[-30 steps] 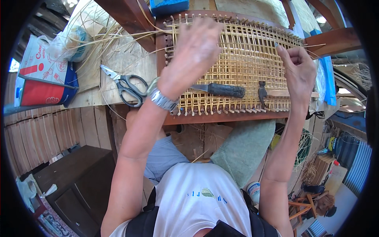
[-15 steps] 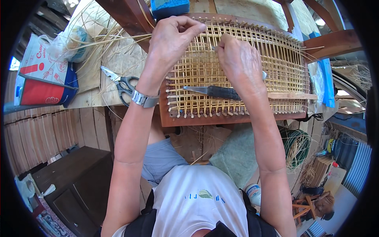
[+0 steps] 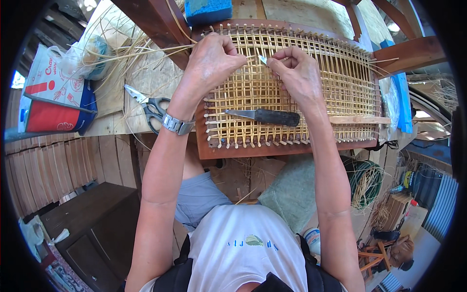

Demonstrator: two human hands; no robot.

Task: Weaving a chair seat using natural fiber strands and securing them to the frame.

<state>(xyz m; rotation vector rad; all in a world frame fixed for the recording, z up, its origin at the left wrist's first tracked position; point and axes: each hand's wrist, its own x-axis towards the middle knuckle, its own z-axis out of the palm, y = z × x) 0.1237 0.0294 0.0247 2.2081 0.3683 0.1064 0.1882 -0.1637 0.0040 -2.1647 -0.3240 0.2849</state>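
Note:
A wooden seat frame (image 3: 253, 152) lies before me, strung with an open lattice of yellowish cane (image 3: 253, 92) held by pegs along its edges. Over the far left part of the lattice, my left hand (image 3: 211, 61) has thumb and finger pinched together at a cane strand (image 3: 170, 49) that comes in from the left. Just right of it, my right hand (image 3: 299, 75) is closed around a small tool with a pale, shiny tip (image 3: 263, 59); the palm hides the rest. A knife (image 3: 276, 117) with a black-wrapped handle rests on the weave nearer me.
Scissors (image 3: 154, 108) lie on the wooden bench (image 3: 109, 121) beside loose cane strands (image 3: 127, 46). A red-white-blue bag (image 3: 56, 95) stands at far left. Behind the lattice sits a blue block (image 3: 209, 10). Wooden legs (image 3: 413, 54) rise at the right; a flat stick (image 3: 360, 119) lies across the cane.
My right hand has turned and lifted slightly, with its fingers more raised. My left hand has come down a little toward the weave. The knife's handle is now fully visible.

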